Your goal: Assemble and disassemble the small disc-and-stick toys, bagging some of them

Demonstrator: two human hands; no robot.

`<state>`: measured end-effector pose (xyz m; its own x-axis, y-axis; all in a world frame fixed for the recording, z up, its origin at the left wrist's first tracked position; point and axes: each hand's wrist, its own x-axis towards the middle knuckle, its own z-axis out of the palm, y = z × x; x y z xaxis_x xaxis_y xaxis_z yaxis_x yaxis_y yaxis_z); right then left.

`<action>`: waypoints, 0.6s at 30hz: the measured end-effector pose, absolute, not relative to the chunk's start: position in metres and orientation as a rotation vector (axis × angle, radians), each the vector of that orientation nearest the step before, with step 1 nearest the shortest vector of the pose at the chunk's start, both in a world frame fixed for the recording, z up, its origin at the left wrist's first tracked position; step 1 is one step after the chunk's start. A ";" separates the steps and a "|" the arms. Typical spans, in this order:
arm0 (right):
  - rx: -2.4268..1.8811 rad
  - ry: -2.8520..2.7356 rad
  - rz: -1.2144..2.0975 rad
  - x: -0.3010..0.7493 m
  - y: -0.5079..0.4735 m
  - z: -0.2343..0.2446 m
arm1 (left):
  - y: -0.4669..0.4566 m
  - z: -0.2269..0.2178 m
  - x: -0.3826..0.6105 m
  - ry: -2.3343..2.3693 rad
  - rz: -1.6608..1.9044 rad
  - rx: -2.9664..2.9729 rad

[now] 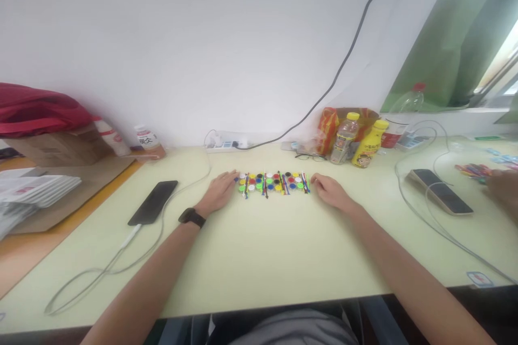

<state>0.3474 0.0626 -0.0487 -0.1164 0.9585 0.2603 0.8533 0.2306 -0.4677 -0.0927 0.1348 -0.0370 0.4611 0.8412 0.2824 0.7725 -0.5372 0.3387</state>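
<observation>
A narrow block of small round discs (270, 181) in red, yellow, blue, green, black and white lies on the pale table. Thin coloured sticks (284, 183) with wider ends lie crosswise between groups of the discs. My left hand (218, 192), a black watch (192, 217) at its wrist, rests flat with its fingertips at the block's left end. At the right end lies my right hand (332, 192), fingers loosely bent and nothing visible in them. Whether its fingertips touch the last sticks is too blurred to tell.
A phone (154, 202) on a white cable lies left. Bottles (368, 144) and a red-yellow bag (327, 130) stand back right. A black-topped device (440, 191) sits right. Another person's hand (503, 190) is by a pile of coloured sticks (473, 171). A power strip (222, 144) lies along the wall.
</observation>
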 end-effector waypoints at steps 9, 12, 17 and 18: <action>-1.625 -2.077 0.318 0.352 0.058 -0.045 | 0.114 -0.036 -0.079 1.396 0.690 2.235; -1.618 -2.067 0.311 0.348 0.057 -0.043 | 0.106 -0.035 -0.071 1.386 0.711 2.146; -1.562 -1.978 0.285 0.333 0.054 -0.042 | 0.098 -0.022 -0.065 1.351 0.796 2.035; -1.540 -1.967 0.279 0.329 0.053 -0.042 | 0.097 -0.020 -0.064 1.363 0.807 2.012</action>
